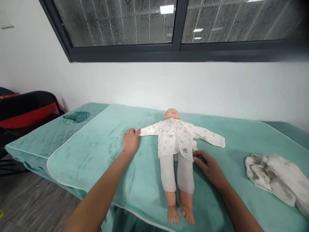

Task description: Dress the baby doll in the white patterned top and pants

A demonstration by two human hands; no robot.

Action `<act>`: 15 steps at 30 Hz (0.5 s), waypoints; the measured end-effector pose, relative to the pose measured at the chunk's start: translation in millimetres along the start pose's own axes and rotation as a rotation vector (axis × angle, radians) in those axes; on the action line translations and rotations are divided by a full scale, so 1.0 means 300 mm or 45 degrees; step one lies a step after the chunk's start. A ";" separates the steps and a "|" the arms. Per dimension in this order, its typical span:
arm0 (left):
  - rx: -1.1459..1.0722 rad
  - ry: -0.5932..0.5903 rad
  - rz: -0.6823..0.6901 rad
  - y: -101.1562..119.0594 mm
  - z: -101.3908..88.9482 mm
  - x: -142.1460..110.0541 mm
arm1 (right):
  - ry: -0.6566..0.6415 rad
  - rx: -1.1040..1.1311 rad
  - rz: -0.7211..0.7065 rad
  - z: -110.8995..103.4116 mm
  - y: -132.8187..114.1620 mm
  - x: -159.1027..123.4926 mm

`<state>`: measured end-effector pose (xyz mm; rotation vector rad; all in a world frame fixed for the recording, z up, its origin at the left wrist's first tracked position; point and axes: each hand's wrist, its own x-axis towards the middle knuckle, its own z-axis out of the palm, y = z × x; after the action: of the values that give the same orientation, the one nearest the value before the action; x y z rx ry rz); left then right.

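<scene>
A baby doll (171,113) lies on its back, head toward the wall and bare feet toward me. It wears a white patterned baby jacket (167,138) with both sleeves stretched out sideways. White trousers (168,175) cover its legs down to the shins. My left hand (131,141) pinches the cuff of the sleeve on the left. At the jacket's lower right edge, my right hand (209,167) has its thumb and fingers closed on the hem. The sleeve on the right lies flat, its end covering the doll's hand.
The doll rests on a teal padded bed cover (96,154) with white piping. Crumpled patterned cloth (277,175) lies at the right. A face hole (76,117) is at the bed's left end, near a black and red chair (30,109). Behind are a white wall and window.
</scene>
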<state>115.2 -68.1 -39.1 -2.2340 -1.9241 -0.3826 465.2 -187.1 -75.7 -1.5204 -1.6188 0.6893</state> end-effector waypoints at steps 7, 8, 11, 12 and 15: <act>-0.035 0.124 -0.057 -0.083 0.043 0.050 | -0.109 0.117 0.053 0.007 -0.037 -0.060; -0.047 0.146 -0.095 -0.087 0.052 0.051 | -0.083 0.142 0.073 0.005 -0.033 -0.067; -0.040 0.227 -0.110 -0.090 0.063 0.047 | 0.161 0.169 0.148 -0.013 -0.003 -0.053; -0.026 0.256 -0.087 -0.088 0.061 0.044 | 0.264 0.149 0.173 -0.022 0.010 -0.034; -0.014 0.324 0.005 -0.070 0.049 0.027 | 0.481 0.042 0.212 -0.040 0.040 0.056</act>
<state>96.8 -53.0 -51.5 -2.0789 -1.7888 -0.6441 482.4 -170.5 -76.3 -1.6592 -1.2041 0.4775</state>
